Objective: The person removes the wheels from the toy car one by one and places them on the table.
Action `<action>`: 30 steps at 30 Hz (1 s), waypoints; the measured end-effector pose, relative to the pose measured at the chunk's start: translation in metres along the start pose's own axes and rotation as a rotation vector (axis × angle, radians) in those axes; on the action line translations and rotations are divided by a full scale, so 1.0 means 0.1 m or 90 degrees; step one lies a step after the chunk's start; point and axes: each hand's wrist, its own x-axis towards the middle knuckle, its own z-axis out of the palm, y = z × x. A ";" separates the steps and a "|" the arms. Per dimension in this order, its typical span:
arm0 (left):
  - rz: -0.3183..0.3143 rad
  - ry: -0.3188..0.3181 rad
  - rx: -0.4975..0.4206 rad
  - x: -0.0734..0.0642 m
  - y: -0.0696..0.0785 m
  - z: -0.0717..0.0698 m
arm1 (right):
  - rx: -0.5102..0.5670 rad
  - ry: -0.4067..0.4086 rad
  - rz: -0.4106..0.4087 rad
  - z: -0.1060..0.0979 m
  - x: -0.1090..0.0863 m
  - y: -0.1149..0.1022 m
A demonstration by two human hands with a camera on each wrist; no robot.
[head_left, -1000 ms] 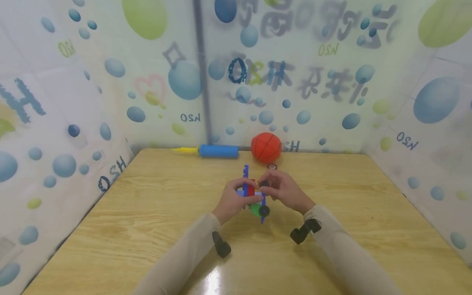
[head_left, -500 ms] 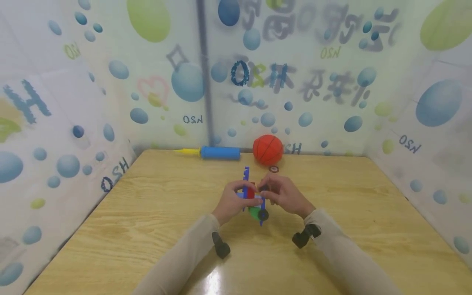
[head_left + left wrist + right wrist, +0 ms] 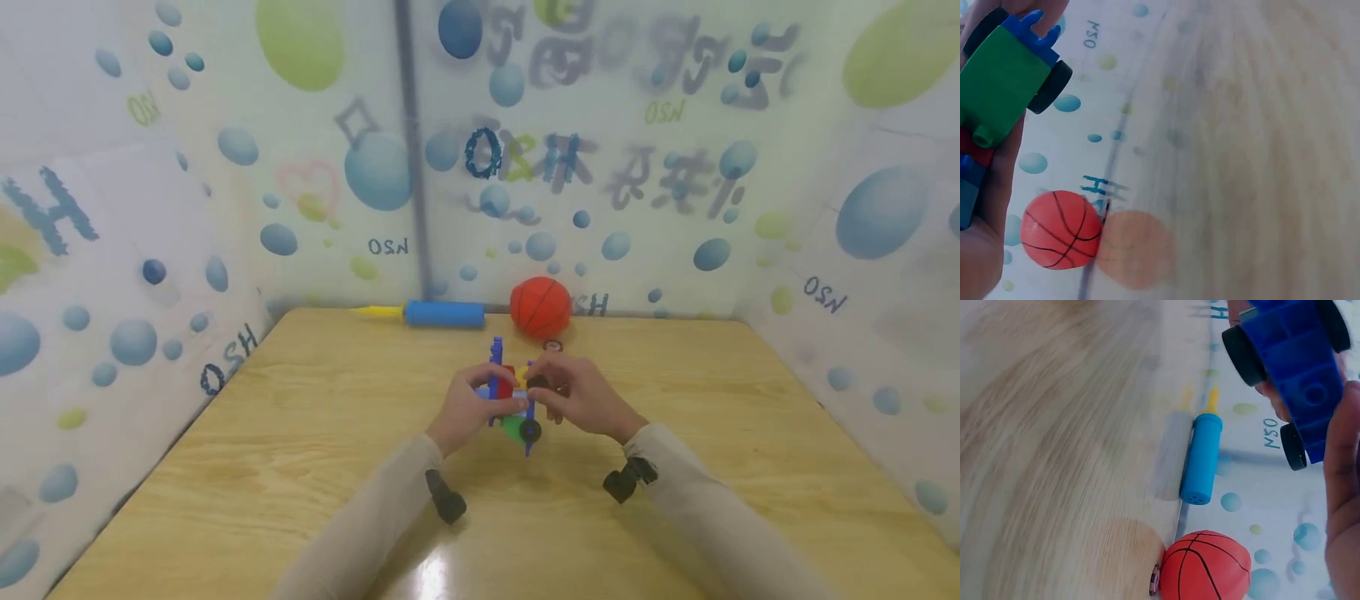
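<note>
Between my hands, above the table, is a building-block toy car (image 3: pixel 530 410) with a blue base and black wheels. My left hand (image 3: pixel 467 407) grips its body from the left, thumb on the near side. Fingers of my right hand (image 3: pixel 583 393) pinch it at a black wheel (image 3: pixel 537 382); the fingertips are partly hidden there. In the left wrist view a green block (image 3: pixel 1004 84) shows, with a blue hooked end (image 3: pixel 1034 36) and a red block (image 3: pixel 974 149) beside it. The right wrist view shows the blue underside (image 3: pixel 1300 372) and a wheel (image 3: pixel 1294 447).
On the wooden table (image 3: pixel 300 467), a blue hand pump (image 3: pixel 445 314) with a yellow nozzle lies along the back edge. A red toy basketball (image 3: pixel 541 307) sits right of it, a small round disc (image 3: pixel 552 345) in front. Patterned sheeting (image 3: pixel 615 208) encloses the back and sides.
The toy car has shifted slightly left and more of a yellow part shows between my hands. Both hands keep their hold. The head view has moved a little.
</note>
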 end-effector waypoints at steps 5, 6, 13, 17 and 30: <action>0.005 0.001 0.038 0.02 0.07 -0.08 | 0.077 0.030 0.088 -0.08 0.01 0.04; 0.005 0.002 0.045 0.02 0.07 -0.08 | 0.095 0.037 0.101 -0.10 0.00 0.07; 0.006 0.042 0.064 -0.01 0.01 -0.13 | 0.156 0.070 0.165 -0.16 -0.04 0.30; -0.014 0.049 0.065 -0.03 0.00 -0.15 | 0.132 0.065 0.206 -0.16 -0.03 0.43; -0.024 0.054 0.074 -0.04 0.00 -0.16 | 0.133 0.083 0.276 -0.17 0.06 0.62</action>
